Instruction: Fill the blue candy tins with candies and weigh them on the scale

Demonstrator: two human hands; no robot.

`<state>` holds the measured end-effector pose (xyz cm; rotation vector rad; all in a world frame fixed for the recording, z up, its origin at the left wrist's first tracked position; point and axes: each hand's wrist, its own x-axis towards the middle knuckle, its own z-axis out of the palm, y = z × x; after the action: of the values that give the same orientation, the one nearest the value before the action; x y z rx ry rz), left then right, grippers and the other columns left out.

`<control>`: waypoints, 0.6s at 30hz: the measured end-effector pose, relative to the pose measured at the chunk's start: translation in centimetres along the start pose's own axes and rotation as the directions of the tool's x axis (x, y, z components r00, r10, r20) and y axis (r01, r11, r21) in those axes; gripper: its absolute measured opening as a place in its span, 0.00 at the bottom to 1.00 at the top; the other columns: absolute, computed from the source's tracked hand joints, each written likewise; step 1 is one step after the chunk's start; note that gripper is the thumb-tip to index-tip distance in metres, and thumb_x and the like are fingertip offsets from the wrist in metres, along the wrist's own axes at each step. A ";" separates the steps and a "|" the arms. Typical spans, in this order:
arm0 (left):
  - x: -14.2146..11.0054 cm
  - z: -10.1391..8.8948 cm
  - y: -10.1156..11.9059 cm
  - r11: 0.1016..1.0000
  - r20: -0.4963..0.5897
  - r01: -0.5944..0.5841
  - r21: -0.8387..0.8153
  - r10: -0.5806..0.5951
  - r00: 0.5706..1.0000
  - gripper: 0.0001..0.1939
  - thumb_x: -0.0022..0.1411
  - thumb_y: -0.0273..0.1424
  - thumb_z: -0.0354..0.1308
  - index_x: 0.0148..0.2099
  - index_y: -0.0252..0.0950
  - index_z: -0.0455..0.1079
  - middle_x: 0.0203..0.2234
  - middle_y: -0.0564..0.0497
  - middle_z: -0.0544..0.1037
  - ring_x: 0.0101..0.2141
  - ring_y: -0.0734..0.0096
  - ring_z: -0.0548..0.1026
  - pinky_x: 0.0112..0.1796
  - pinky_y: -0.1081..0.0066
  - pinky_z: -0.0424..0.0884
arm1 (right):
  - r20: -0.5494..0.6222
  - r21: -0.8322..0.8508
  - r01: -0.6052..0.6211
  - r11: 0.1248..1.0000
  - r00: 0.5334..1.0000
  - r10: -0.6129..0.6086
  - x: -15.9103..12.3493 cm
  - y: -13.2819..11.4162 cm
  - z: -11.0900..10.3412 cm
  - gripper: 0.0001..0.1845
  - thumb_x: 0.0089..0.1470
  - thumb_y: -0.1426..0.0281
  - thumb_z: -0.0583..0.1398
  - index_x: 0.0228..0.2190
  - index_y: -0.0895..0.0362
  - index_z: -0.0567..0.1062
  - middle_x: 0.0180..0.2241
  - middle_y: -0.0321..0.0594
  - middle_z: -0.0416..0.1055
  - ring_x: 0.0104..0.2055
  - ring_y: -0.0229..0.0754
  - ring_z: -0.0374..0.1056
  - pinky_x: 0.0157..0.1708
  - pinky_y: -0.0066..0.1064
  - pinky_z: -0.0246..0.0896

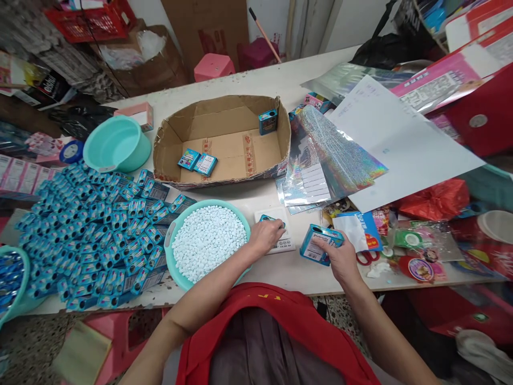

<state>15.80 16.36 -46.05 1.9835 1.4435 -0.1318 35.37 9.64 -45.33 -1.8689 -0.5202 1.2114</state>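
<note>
My right hand (344, 262) grips a small blue box (316, 246) with a white label, thumb across its face, just above the table. My left hand (265, 236) is closed, fingers bent downward, over a flat white scale (285, 243). A small blue item (264, 217) shows just past its knuckles; most of it is hidden, and I cannot tell what the fingers hold. Beside my left forearm stands a turquoise basin (169, 243) full of white pellets (208, 240). Farther back, a cut-down cardboard box (224, 147) contains three small blue boxes, including one upright box (267, 122).
A large pile of blue boxes (108, 235) covers the table's left side. Behind it stands another turquoise basin (116, 144). Shiny holographic sheets (336, 147) and white paper (396, 139) lie at right, with red scissors (366, 258) near the front edge.
</note>
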 end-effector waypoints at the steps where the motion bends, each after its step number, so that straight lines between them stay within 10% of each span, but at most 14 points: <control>1: 0.0 -0.2 -0.2 1.000 -0.005 0.024 0.010 -0.024 1.000 0.14 0.65 0.37 0.47 0.44 0.40 0.72 0.36 0.46 0.78 0.37 0.60 0.74 0.34 0.69 0.63 | -0.001 0.004 -0.007 1.000 1.000 0.007 0.0 0.0 0.0 0.29 0.26 0.60 0.73 0.31 0.56 0.69 0.26 0.32 0.73 0.26 0.40 0.70 0.27 0.33 0.70; 6: -0.2 -1.9 -2.0 0.984 -0.074 0.180 -0.015 -0.181 0.981 0.14 0.64 0.38 0.48 0.47 0.42 0.71 0.34 0.48 0.79 0.36 0.60 0.75 0.33 0.70 0.62 | 0.010 0.020 -0.009 1.000 1.000 0.009 0.2 0.0 0.2 0.30 0.24 0.61 0.73 0.31 0.56 0.70 0.26 0.33 0.73 0.27 0.40 0.70 0.27 0.32 0.70; 14: -1.1 -0.8 -3.3 0.999 0.006 0.036 -0.004 -0.036 0.999 0.10 0.63 0.36 0.52 0.42 0.40 0.72 0.37 0.47 0.79 0.38 0.62 0.75 0.35 0.70 0.63 | 0.046 -0.021 0.020 1.000 0.999 -0.019 0.3 0.1 1.1 0.30 0.24 0.61 0.73 0.32 0.57 0.71 0.26 0.34 0.73 0.26 0.41 0.70 0.28 0.35 0.70; 18: -3.3 -2.6 -3.1 0.991 -0.122 0.126 -0.048 -0.131 0.984 0.12 0.65 0.37 0.48 0.42 0.39 0.71 0.39 0.46 0.78 0.39 0.62 0.75 0.35 0.70 0.64 | 0.043 -0.148 0.070 0.986 0.997 -0.064 0.7 0.1 0.7 0.28 0.27 0.59 0.71 0.32 0.57 0.72 0.25 0.34 0.73 0.24 0.43 0.69 0.26 0.35 0.68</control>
<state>11.01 15.66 -44.00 1.8950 1.6417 -0.0350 35.10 10.36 -45.95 -1.9399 -0.7068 1.1937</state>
